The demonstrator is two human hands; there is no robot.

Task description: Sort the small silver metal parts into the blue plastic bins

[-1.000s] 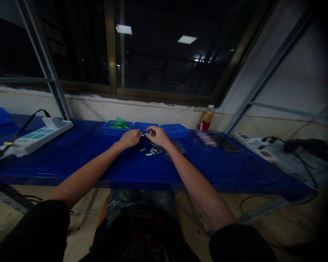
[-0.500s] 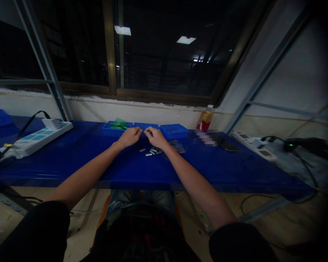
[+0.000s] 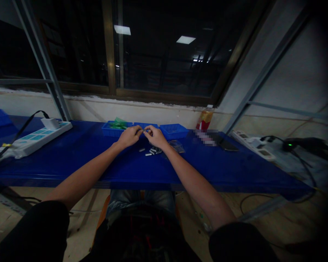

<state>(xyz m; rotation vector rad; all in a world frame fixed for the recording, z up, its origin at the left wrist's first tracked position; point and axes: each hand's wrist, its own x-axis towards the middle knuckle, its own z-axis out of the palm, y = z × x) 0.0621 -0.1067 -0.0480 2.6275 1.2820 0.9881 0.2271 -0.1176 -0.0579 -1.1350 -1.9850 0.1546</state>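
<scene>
My left hand (image 3: 129, 136) and my right hand (image 3: 155, 137) meet fingertip to fingertip above the blue table, in front of the bins. Both are closed in a pinch. Something small sits between the fingertips, too small and dim to name. Below my right hand lies a loose pile of small shiny metal cylinders (image 3: 153, 150), partly covered by that hand. One single metal cylinder (image 3: 141, 150) rests apart, to the left of the pile. A clear plastic bag (image 3: 178, 146) lies just right of my right wrist.
Behind my hands stand a blue bin with green packets (image 3: 117, 125), a middle blue bin (image 3: 145, 124) and a right blue bin (image 3: 174, 131). A white power strip (image 3: 41, 140) lies left. A red-gold package (image 3: 205, 120) and a phone (image 3: 228, 145) lie right, near another power strip (image 3: 253, 145).
The fingertips of both hands have shifted very slightly around the small thing between them. The metal cylinders and bins stay where they were.
</scene>
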